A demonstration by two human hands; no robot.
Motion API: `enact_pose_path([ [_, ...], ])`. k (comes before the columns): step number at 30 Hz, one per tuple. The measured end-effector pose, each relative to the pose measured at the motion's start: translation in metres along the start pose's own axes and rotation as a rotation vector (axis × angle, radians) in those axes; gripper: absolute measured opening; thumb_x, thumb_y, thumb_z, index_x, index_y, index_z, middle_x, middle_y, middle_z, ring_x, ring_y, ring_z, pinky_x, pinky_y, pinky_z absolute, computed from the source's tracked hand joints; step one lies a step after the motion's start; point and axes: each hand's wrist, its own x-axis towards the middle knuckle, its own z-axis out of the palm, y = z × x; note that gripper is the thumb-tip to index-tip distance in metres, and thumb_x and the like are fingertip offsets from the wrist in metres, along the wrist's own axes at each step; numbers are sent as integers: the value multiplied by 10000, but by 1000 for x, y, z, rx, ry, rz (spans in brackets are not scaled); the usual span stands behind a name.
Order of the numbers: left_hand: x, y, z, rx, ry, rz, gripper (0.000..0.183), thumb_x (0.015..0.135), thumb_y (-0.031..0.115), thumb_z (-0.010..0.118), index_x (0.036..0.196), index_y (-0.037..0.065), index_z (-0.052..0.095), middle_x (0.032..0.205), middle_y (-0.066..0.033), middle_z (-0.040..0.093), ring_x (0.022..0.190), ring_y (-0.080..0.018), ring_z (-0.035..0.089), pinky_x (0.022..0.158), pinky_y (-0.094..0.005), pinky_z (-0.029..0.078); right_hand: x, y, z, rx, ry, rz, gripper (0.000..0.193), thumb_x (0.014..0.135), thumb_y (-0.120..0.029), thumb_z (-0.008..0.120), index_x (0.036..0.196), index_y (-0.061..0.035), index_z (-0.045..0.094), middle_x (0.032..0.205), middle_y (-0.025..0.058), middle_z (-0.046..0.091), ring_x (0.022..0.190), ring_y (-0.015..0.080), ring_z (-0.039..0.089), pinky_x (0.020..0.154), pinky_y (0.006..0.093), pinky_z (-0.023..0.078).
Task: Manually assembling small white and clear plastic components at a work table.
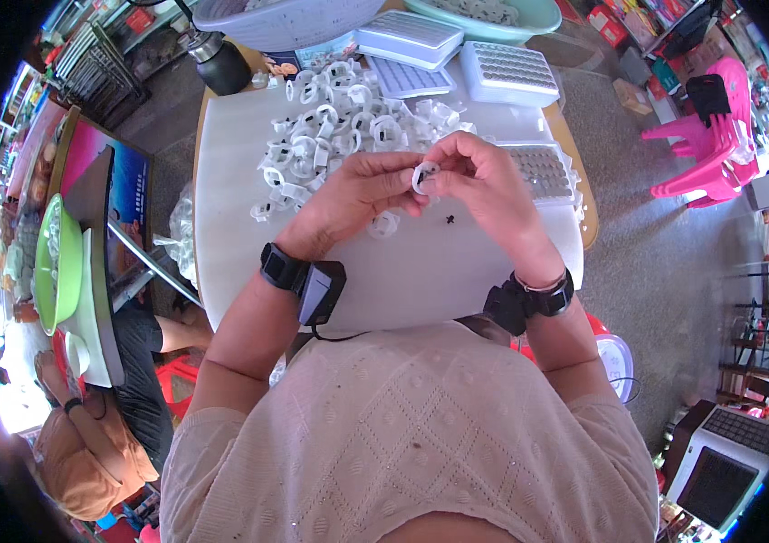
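Both my hands meet over the middle of the white table top. Between them is a small white plastic ring with a dark piece inside it. My left hand pinches the ring from the left with thumb and fingers. On its right side, the fingertips of my right hand close on it too. A loose white ring part lies just below my left fingers. A tiny black piece rests on the table below my right hand. Beyond my hands spreads a heap of similar white ring parts.
Right of the heap lies a tray of small round pieces. White gridded trays and basins line the far edge, near a black bottle. Another person sits at the left beside a green basin. Pink chairs stand right.
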Motion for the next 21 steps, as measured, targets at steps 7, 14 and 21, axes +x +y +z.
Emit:
enact_pose_path([
  [7, -4, 1, -3, -25, 35, -47, 380, 938, 153, 517, 1244, -69, 490, 1041, -93, 618, 894, -152, 594, 750, -280, 490, -4, 15, 5, -59, 23, -42, 139, 768, -51, 676, 860, -4, 582, 758, 27, 614, 675, 82, 571, 610, 241, 457],
  [14, 1, -3, -2, -104, 22, -71, 366, 929, 140, 520, 1232, -64, 497, 1056, -103, 614, 847, -143, 599, 717, -247, 500, -8, 7, -24, -40, 129, -50, 131, 814, -83, 662, 911, -15, 605, 767, -7, 604, 729, 51, 553, 643, 216, 438],
  [21, 0, -4, -12, -196, 77, -1, 354, 930, 84, 488, 1250, -67, 477, 1045, -128, 620, 846, -167, 628, 742, -254, 535, -32, 22, -91, -300, 316, 56, 117, 816, -108, 651, 900, -29, 629, 783, 17, 627, 704, 89, 574, 631, 244, 450],
])
